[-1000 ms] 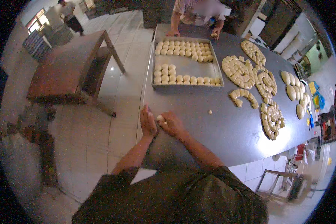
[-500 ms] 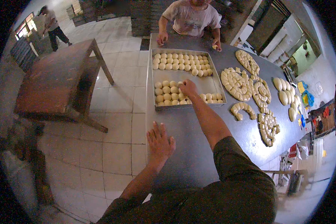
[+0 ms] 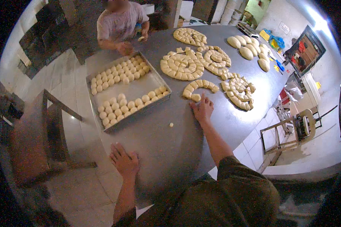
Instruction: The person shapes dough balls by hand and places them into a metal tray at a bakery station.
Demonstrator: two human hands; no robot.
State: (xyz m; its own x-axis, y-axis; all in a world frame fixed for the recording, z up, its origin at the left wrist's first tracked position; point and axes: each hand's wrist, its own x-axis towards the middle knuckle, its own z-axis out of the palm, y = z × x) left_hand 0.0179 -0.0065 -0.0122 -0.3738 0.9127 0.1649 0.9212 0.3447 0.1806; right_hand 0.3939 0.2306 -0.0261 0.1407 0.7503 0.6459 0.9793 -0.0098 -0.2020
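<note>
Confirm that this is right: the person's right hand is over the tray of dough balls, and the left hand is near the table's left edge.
Not quite: the head view shows the right hand at the short curved strip of cut dough, not over the tray of dough balls.

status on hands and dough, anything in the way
Right hand at curved dough strip, contact unclear. Left hand open at left edge of table. Dough balls partly fill tray. Small dough piece between hands.

Dark brown wooden table (image 3: 30, 140) left of the left-hand fingers (image 3: 121, 150), pale tiled floor (image 3: 77, 143) between; glaring white light (image 3: 321, 25) far beyond, rightward
</note>
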